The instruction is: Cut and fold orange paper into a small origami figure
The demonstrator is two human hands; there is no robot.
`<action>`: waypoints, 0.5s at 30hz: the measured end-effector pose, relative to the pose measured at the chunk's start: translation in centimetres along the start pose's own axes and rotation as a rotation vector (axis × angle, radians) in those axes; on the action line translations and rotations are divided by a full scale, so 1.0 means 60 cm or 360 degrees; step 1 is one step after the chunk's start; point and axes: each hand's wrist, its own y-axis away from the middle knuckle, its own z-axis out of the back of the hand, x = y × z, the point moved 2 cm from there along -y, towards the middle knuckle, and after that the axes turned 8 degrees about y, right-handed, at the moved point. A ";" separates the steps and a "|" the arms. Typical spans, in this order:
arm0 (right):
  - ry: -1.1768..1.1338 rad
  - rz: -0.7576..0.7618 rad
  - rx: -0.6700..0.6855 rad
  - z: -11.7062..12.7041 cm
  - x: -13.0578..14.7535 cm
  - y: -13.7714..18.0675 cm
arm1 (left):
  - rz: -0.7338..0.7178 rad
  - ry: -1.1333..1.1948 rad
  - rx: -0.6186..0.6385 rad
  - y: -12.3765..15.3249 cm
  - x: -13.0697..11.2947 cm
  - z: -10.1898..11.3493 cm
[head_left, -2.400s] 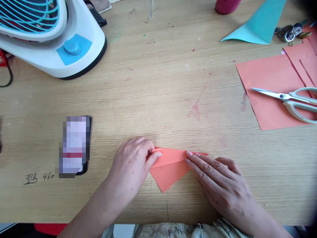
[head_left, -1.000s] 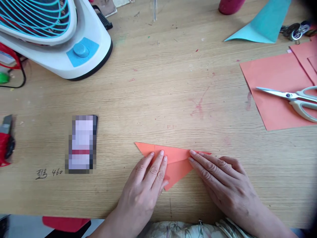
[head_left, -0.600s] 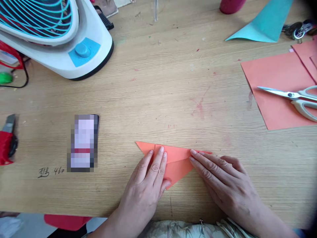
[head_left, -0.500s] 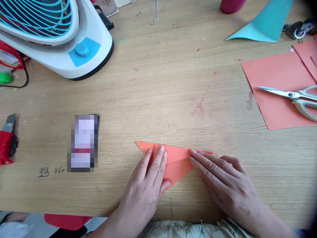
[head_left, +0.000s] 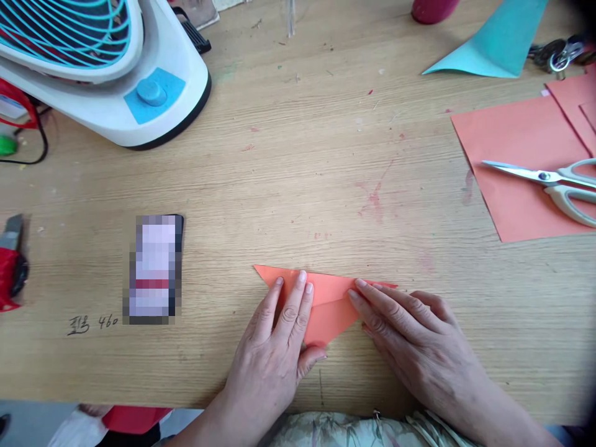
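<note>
A folded orange paper triangle [head_left: 331,298] lies flat on the wooden table [head_left: 298,180] near its front edge, point toward me. My left hand [head_left: 279,338] rests flat on the triangle's left half, fingers stretched out and pressing down. My right hand [head_left: 414,338] lies flat on the right half, fingertips on the fold near the top edge. Neither hand grips anything. The paper's left tip [head_left: 261,271] sticks out beyond my left fingers.
A white and blue desk fan [head_left: 102,68] stands at the back left. A phone [head_left: 154,269] lies left of my hands. Scissors [head_left: 549,183] rest on orange sheets [head_left: 516,161] at right. Teal paper [head_left: 493,46] and keys [head_left: 556,54] sit at the back right.
My left hand let go of the pinched left corner and flattened onto the paper, whose left tip unfolded outward. In the last half second it slid slightly left and down; the right hand barely moved.
</note>
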 end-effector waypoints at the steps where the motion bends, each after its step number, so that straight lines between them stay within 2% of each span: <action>1: 0.0003 0.0000 -0.0001 0.000 0.001 -0.001 | 0.0037 0.0033 -0.0024 0.003 0.002 0.002; 7: -0.0025 -0.0018 -0.0027 -0.002 0.001 -0.004 | 0.0322 0.0537 -0.0204 0.000 0.024 0.015; 10: -0.0003 -0.0009 -0.0047 -0.002 0.000 -0.004 | 0.0570 0.0842 -0.0378 -0.015 0.035 0.015; 12: 0.0014 0.0008 -0.0053 -0.002 0.000 -0.004 | 0.0724 0.0927 -0.0454 -0.023 0.040 0.011; 15: 0.0023 0.0022 -0.0057 -0.001 0.000 -0.005 | 0.0822 0.0968 -0.0447 -0.032 0.042 0.007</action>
